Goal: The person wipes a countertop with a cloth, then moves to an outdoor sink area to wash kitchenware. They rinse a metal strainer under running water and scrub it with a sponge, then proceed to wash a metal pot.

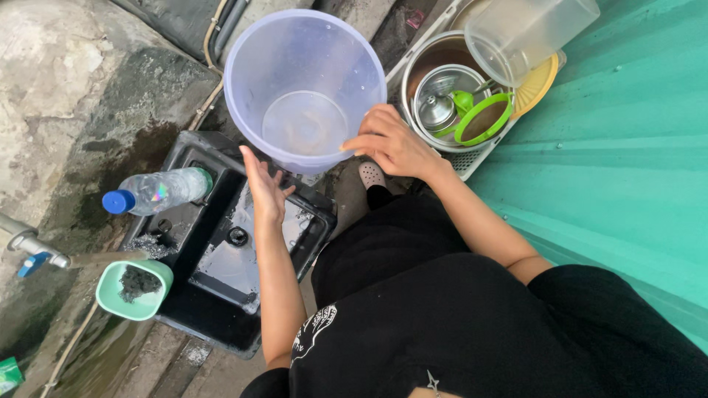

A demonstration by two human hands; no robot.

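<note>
A translucent pale blue plastic bucket (304, 85) is held up over a black plastic tub (221, 287), with its open mouth toward me and nothing inside. My right hand (391, 144) grips the bucket's rim on its right side. My left hand (263, 188) has its fingers spread, and its palm presses against the bucket's lower left underside. Water glistens in the tub below.
A clear bottle (158, 191) with a blue cap lies on the tub's left rim. A mint green cup (134, 289) sits below a tap (33, 247). At the upper right, a white rack (466, 161) holds a steel pot, a green strainer and a clear container. A teal wall (627, 162) runs along the right.
</note>
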